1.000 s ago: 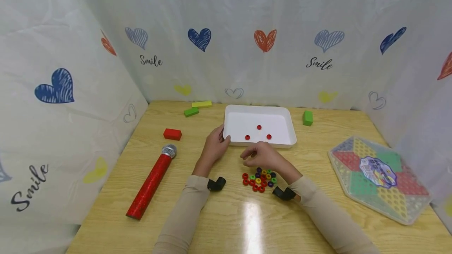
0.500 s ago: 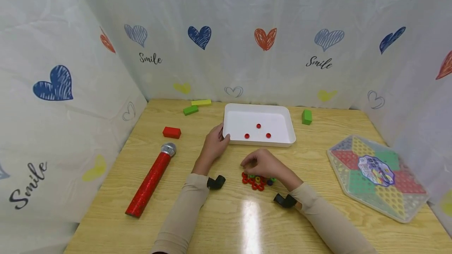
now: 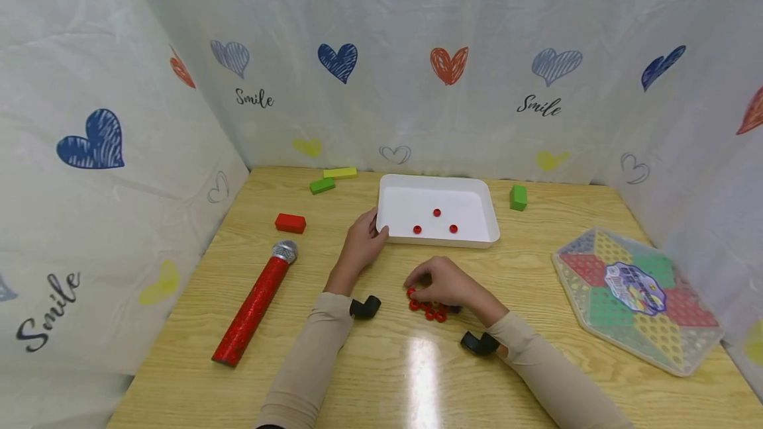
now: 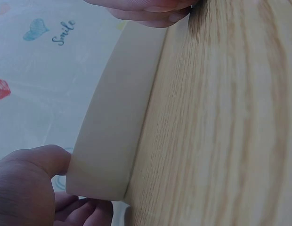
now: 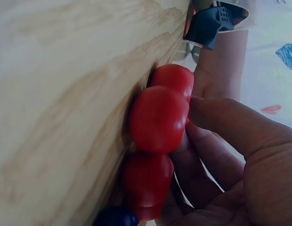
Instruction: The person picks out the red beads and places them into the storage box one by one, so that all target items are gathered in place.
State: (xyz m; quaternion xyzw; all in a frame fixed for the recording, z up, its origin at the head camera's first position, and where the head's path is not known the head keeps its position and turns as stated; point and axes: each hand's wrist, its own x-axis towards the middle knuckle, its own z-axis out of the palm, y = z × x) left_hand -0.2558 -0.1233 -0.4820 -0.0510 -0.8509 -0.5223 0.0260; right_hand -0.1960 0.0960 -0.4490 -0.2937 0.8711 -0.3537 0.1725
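My left hand [image 3: 360,240] grips the white tray [image 3: 408,200] at its left front corner, thumb at the rim; the left wrist view shows the fingers curled round the tray's end. Inside the tray lie 3 red beads [image 3: 437,212]. In front of it my right hand [image 3: 446,281] reaches down over a pile of beads, thumb and forefinger closed about a red bead [image 3: 410,292] at the pile's left edge. More red beads [image 3: 430,315] show below the hand, which hides most of the pile. In the right wrist view the thumb meets red beads [image 5: 159,120] beside a dark blue bead [image 5: 117,217].
A red toy microphone [image 3: 257,306] and a red block [image 3: 290,223] lie left. Green [image 3: 322,186] and yellow [image 3: 340,173] blocks sit at the back left, another green block [image 3: 518,198] right of the tray. A hexagonal game board [image 3: 620,336] lies far right.
My right hand has come down toward the pile, covering more of the beads, and its thumb and forefinger have closed in on a red one. The left hand and tray stay put.
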